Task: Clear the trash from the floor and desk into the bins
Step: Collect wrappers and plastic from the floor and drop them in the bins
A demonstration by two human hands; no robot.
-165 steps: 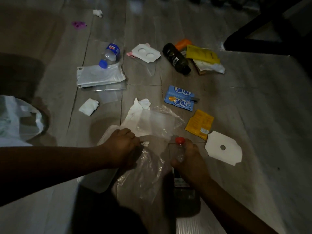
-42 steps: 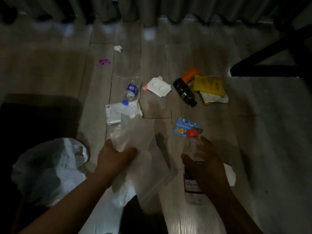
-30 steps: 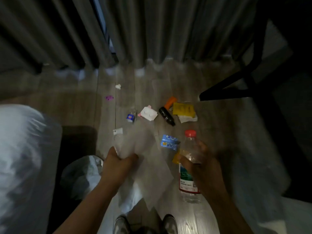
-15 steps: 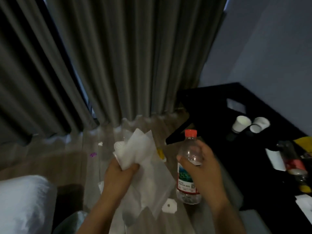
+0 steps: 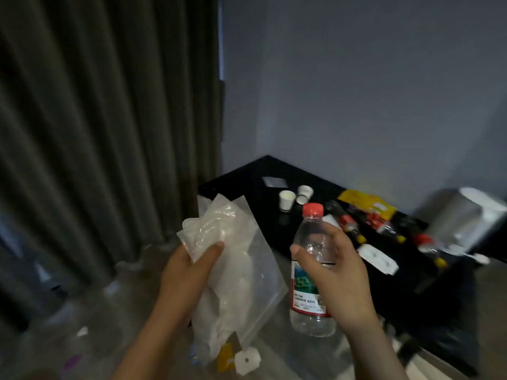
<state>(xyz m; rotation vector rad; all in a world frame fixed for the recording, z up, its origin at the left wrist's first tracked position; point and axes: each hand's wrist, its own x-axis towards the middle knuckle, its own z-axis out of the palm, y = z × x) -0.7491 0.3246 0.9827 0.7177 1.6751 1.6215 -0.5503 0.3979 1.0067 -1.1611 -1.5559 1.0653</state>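
A crumpled bundle of clear plastic bags (image 5: pixel 236 270) hangs just left of the black desk (image 5: pixel 247 171), gripped by the left hand (image 5: pixel 186 272), while the right hand (image 5: pixel 337 278) holds a clear bottle (image 5: pixel 304 289) with a red cap and label upright in front of the desk.

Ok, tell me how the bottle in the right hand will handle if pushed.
The bottle looks empty, clear through to its base, so it is probably light. The right hand wraps it easily; thin plastic likely dents under a squeeze. Tall, narrow and round: upright it may tip at a nudge, on its side it may roll.
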